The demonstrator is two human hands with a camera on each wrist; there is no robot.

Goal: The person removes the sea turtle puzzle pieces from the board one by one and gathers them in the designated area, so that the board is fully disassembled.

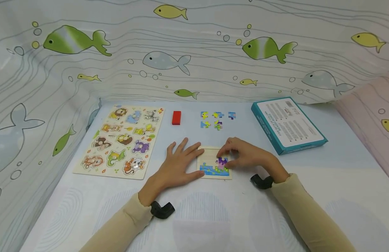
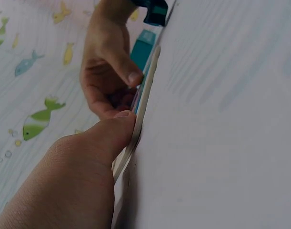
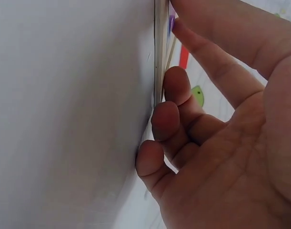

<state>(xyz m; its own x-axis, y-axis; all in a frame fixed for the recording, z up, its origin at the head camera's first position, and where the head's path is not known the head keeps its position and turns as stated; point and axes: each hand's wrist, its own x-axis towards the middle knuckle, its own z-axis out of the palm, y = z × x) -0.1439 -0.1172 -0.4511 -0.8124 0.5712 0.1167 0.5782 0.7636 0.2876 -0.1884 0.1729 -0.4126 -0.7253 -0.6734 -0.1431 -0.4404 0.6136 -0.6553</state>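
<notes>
A small wooden jigsaw board (image 1: 210, 153) lies flat, with joined blue pieces (image 1: 208, 170) along its lower part. My left hand (image 1: 178, 164) spreads its fingers at the board's left side, index fingertip and thumb at its edge. In the left wrist view the left thumb (image 2: 112, 131) touches the board's rim (image 2: 147, 86). Over the board's right side, my right hand (image 1: 246, 154) pinches a purple jigsaw piece (image 1: 222, 160) between index finger and thumb, down among the laid pieces. In the right wrist view its other fingers (image 3: 165, 119) curl beside the board's edge (image 3: 159, 57).
Several loose jigsaw pieces (image 1: 217, 114) lie beyond the board, with a red block (image 1: 176, 118) left of them. An animal puzzle board (image 1: 99, 134) is at the left. A teal box (image 1: 289, 122) lies at the right, in front of the fish-patterned backdrop (image 1: 213, 80).
</notes>
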